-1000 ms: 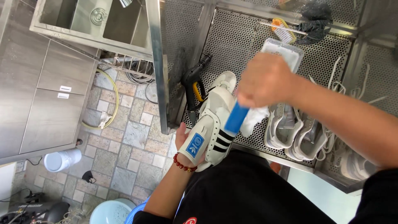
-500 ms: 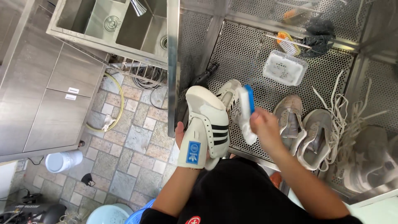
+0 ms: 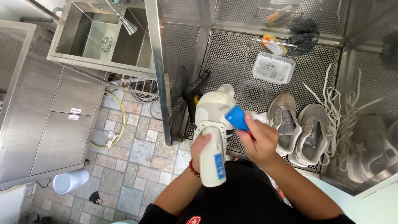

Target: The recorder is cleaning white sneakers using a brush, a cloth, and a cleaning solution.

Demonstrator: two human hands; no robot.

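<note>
Nearest: my left hand (image 3: 202, 150), fingers wrapped around the heel end of a white sneaker (image 3: 214, 132). I hold it sole toward me and toe pointing away, over the front edge of the wash bay, likely so the side stays open to the brush. A red bead bracelet (image 3: 194, 169) sits on that wrist.

Beside it: my right hand (image 3: 260, 140), closed around a blue-handled brush (image 3: 237, 117). The bristles press against the sneaker's side near the dark stripes. A bit of white cloth (image 3: 261, 118) shows just behind the fingers; I cannot tell whether I grip it as well.

Next out, on the perforated steel floor (image 3: 232, 62) of the bay: a pair of worn grey shoes (image 3: 299, 130) lying side by side, laces out, just right of my brushing hand. Loose white laces (image 3: 336, 103) trail beyond them. More pale shoes (image 3: 371, 145) sit at the far right, partly cut off.

Behind the sneaker: a black spray gun (image 3: 195, 89) with a yellow band, lying close to the steel post (image 3: 159, 70) that bounds the bay on the left.

Further back: a white plastic tub (image 3: 273, 68), an orange-bristled brush (image 3: 273, 43) and a dark rag (image 3: 304, 35).

Far left: a steel sink (image 3: 99, 37) with hanging tap (image 3: 122, 18), cabinets (image 3: 54, 124) below, a yellow hose (image 3: 120, 120) on stone tiles, a white bottle (image 3: 70, 181) on its side.
</note>
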